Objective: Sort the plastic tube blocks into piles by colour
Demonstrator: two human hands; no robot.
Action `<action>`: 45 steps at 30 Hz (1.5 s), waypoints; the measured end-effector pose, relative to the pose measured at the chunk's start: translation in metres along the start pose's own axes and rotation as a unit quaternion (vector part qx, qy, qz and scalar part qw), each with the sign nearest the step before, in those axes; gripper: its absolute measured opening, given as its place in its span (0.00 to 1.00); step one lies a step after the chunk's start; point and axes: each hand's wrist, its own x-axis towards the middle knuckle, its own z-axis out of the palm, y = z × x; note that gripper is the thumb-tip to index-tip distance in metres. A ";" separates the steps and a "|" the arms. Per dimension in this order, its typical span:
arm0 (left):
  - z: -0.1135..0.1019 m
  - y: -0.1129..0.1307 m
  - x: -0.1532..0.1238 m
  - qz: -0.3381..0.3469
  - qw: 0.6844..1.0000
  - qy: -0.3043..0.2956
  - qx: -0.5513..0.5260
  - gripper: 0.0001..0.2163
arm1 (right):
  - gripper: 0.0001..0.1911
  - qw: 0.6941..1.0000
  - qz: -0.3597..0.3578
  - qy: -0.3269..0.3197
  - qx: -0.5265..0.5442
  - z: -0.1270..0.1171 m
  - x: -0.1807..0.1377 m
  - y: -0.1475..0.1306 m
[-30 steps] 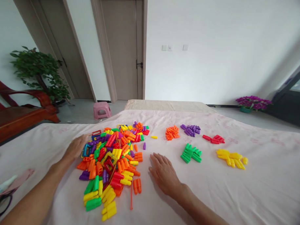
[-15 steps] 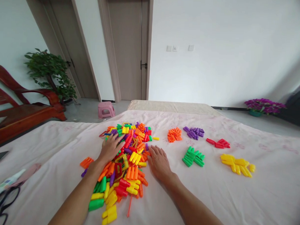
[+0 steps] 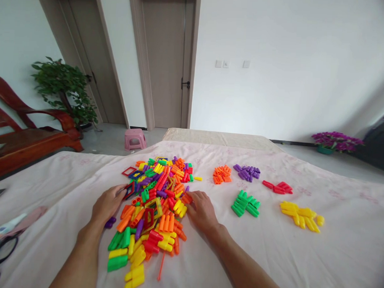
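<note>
A heap of plastic building blocks in red, orange, yellow, green and purple lies on the cloth in front of me. At its left edge, my left hand is cupped with fingers apart, its fingertips against a dark square frame piece. Below that hand sits a small purple block. My right hand rests on the cloth at the heap's right side, fingers bent and touching an orange block; its fingertips are partly hidden. Neither hand lifts anything.
To the right lie separate groups of orange, purple, green, red and yellow blocks. Eyeglasses lie at the lower left. Beyond the table are a pink stool and a wooden bench.
My left hand has moved off the top of the heap, leftward and nearer, to its left edge. The loose orange blocks there now sit closer to the heap. My right hand's fingers have bent.
</note>
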 end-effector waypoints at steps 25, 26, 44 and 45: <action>-0.026 0.113 -0.047 0.181 0.944 -0.247 -0.123 0.11 | 0.17 0.981 0.090 0.072 0.154 0.012 0.009 0.031; -0.028 0.111 -0.048 0.166 0.946 -0.243 -0.137 0.10 | 0.17 0.981 0.092 0.074 0.156 0.012 0.010 0.031; -0.024 0.127 -0.061 0.194 0.953 -0.228 -0.045 0.19 | 0.16 0.983 0.085 0.065 0.149 0.013 0.012 0.035; -0.027 0.126 -0.061 0.184 0.956 -0.221 -0.063 0.19 | 0.16 0.983 0.087 0.064 0.149 0.013 0.012 0.034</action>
